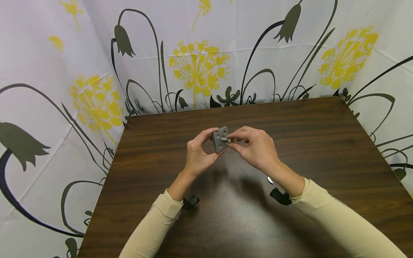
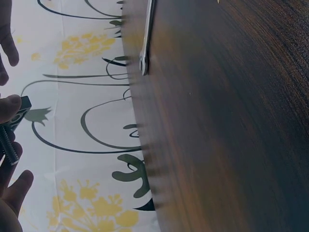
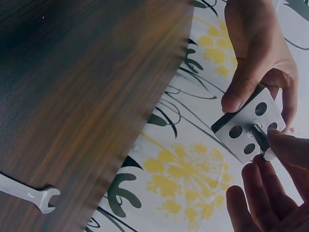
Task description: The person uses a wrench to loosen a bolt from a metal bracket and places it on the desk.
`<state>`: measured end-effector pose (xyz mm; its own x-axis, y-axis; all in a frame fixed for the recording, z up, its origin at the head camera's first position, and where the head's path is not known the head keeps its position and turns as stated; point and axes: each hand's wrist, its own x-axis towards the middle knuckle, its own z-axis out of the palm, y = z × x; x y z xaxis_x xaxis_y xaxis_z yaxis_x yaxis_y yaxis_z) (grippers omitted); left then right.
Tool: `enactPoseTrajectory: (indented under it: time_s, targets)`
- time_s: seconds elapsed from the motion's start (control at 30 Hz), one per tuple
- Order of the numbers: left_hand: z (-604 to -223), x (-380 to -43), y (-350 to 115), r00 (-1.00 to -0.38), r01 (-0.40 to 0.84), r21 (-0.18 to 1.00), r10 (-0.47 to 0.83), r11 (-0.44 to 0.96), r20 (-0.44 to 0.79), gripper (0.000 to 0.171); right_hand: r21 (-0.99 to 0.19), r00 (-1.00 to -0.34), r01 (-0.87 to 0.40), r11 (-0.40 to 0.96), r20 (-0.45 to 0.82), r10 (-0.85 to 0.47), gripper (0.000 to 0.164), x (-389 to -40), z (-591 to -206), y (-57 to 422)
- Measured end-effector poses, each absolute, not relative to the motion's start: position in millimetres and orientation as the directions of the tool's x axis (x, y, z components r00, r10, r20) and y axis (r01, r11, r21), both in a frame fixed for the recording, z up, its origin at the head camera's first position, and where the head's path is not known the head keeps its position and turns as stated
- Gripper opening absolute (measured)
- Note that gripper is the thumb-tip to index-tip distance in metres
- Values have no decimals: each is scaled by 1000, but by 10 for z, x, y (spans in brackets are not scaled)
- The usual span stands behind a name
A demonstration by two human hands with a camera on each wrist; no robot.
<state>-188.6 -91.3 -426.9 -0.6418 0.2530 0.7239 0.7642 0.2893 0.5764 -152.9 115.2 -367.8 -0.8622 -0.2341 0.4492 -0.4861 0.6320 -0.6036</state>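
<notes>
My left hand (image 1: pixel 200 150) grips a grey metal block (image 1: pixel 217 142) by its edges, thumb below and fingers above. In the right wrist view the block (image 3: pixel 244 126) has several round holes in its face. A threaded bolt (image 3: pixel 260 138) stands out of its middle, and my right hand (image 1: pixel 257 147) pinches the bolt at its head end between thumb and fingers. The left wrist view catches a threaded shaft (image 2: pixel 8 146) beside the block, with part of the hands at the frame's left edge. Both hands are raised over the table.
The dark wood-grain table (image 1: pixel 155 157) carries an open-end wrench (image 3: pixel 36 193), whose other end (image 2: pixel 144 60) is a ring in the left wrist view. A white curtain (image 1: pixel 206 21) with yellow and grey flowers hangs behind the table. Black camera mounts (image 1: pixel 191 203) sit at both wrists.
</notes>
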Motion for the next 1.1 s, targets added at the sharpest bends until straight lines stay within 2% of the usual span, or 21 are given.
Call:
enactPoseTrajectory:
  time_s: [0.3,0.77,1.1]
  targets:
    - [-4253,-1889,-915,-643,764,583,251,277,723,64,-610,-866,-478,632,446,-225,28,-1528,-3671,1150]
    - [-4242,-1872,-925,-643,763,581,251,281,723,65,-664,-940,-305,683,327,-102,28,-1529,-3630,1126]
    - [-4242,-1878,-924,-643,764,580,259,281,721,65,-680,-936,-327,656,326,-129,21,-1526,-3618,1122]
